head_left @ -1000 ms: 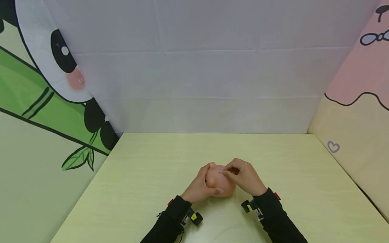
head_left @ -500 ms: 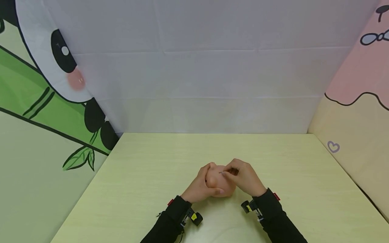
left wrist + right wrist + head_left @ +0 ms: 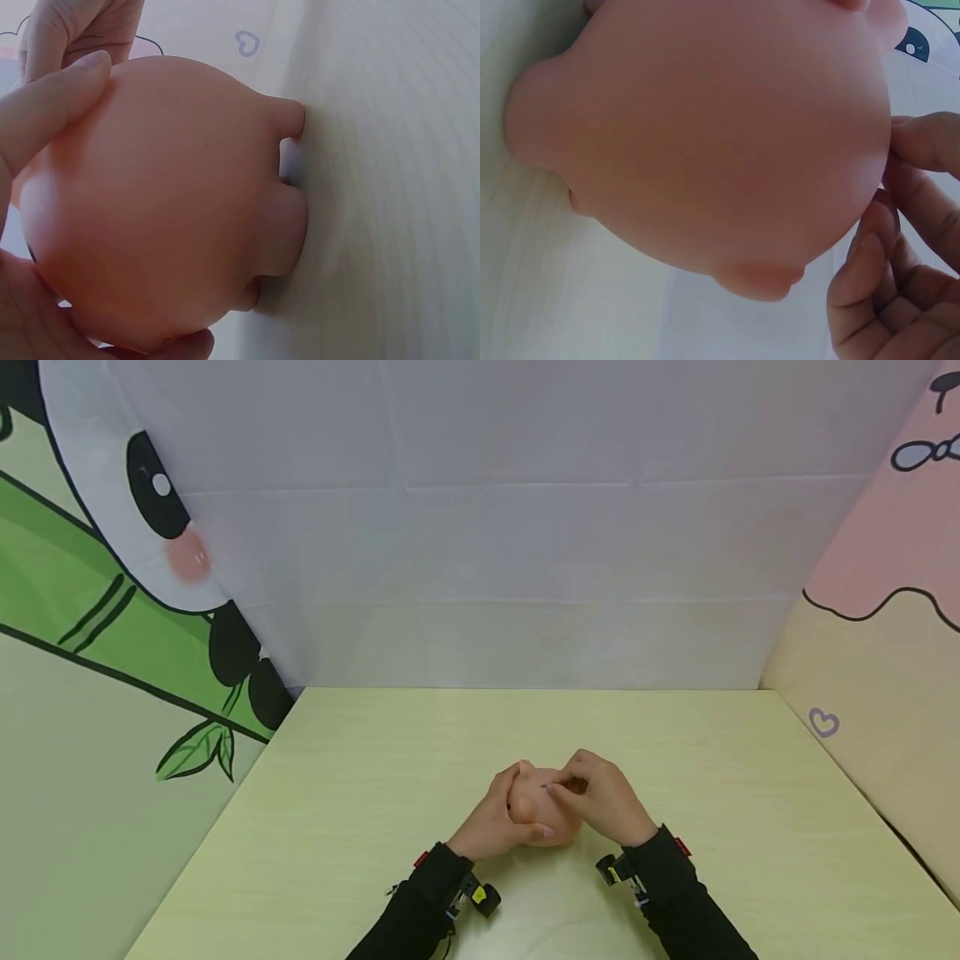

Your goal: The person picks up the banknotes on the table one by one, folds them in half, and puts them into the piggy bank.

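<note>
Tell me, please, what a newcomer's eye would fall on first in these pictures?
First, the pink piggy bank near the front middle of the pale green table, cupped by the left hand while the right hand pinches something small and thin at its top. Next, the panda cartoon on the left wall and the pink cartoon panel on the right.

A pale yellow-green wooden table (image 3: 360,793) fills the near ground. A creased white sheet (image 3: 510,543) hangs far behind. A panda-and-bamboo panel (image 3: 90,610) stands left, a pink-and-cream cartoon panel (image 3: 885,610) right.
</note>
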A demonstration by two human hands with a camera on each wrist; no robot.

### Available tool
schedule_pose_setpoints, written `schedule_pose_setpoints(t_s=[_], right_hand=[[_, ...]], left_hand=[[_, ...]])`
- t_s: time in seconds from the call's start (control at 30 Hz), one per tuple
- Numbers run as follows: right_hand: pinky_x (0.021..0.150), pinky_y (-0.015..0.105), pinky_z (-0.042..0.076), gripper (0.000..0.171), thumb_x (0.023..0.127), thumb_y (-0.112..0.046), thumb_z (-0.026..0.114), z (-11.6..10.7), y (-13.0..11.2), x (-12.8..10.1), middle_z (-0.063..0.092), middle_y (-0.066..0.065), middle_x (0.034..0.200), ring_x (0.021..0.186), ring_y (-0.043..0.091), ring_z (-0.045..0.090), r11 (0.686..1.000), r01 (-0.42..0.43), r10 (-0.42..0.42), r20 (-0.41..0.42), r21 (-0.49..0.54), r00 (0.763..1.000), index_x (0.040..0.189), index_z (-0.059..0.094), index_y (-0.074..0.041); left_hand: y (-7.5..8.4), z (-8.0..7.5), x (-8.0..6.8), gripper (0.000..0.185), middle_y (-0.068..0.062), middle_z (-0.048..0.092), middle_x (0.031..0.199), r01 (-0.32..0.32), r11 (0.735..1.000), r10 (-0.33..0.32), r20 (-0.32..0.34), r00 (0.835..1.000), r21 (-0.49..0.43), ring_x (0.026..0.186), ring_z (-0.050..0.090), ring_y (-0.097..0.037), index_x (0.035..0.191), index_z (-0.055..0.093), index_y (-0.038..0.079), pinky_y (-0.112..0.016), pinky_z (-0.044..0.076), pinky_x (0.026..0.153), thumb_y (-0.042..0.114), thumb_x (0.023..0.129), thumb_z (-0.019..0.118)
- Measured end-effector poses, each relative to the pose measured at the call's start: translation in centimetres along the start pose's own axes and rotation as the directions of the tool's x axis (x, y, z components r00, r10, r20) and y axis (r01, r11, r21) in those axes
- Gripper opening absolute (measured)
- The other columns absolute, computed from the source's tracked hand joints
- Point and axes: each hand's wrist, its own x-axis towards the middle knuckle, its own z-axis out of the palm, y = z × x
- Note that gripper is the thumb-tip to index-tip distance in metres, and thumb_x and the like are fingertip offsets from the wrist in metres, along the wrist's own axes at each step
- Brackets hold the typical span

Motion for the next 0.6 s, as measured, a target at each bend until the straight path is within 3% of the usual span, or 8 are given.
schedule_pose_setpoints(t_s=[0.2,0.37,0.6], right_hand=[[0.064,0.021,0.046,0.009,0.085,-0.009,0.075,0.0,0.1,0.0,0.055,-0.007,0.079,0.070,0.003,0.050,1.000,-0.011,0.012,0.008,-0.013,1.000,0.081,0.072,-0.017],[0.066,0.021,0.046,0.006,0.087,-0.012,0.074,-0.3,0.6,-0.1,0.056,-0.008,0.081,0.072,0.003,0.049,0.999,-0.008,0.006,0.038,0.044,0.999,0.085,0.075,-0.018],[0.070,0.023,0.048,0.005,0.091,-0.017,0.069,-0.7,1.1,0.0,0.063,-0.007,0.087,0.076,0.003,0.054,0.995,0.016,-0.020,0.039,0.095,0.999,0.094,0.073,-0.019]], left_hand=[[0.0,0.0,0.0,0.108,-0.012,0.019,0.160,-0.006,1.000,0.006,0.001,1.000,0.008,0.129,0.047,-0.026,0.157,0.008,0.009,-0.042,0.046,0.100,0.040,0.082,0.078],[0.0,0.0,-0.1,0.105,-0.011,0.019,0.160,-0.021,1.000,0.022,-0.005,1.000,0.023,0.130,0.046,-0.026,0.157,0.010,0.009,-0.042,0.046,0.100,0.037,0.083,0.078],[0.9,-0.7,-0.2,0.088,-0.009,0.028,0.156,-0.094,0.991,0.096,-0.020,0.995,0.099,0.131,0.043,-0.024,0.152,0.025,0.010,-0.044,0.043,0.102,0.038,0.085,0.075]])
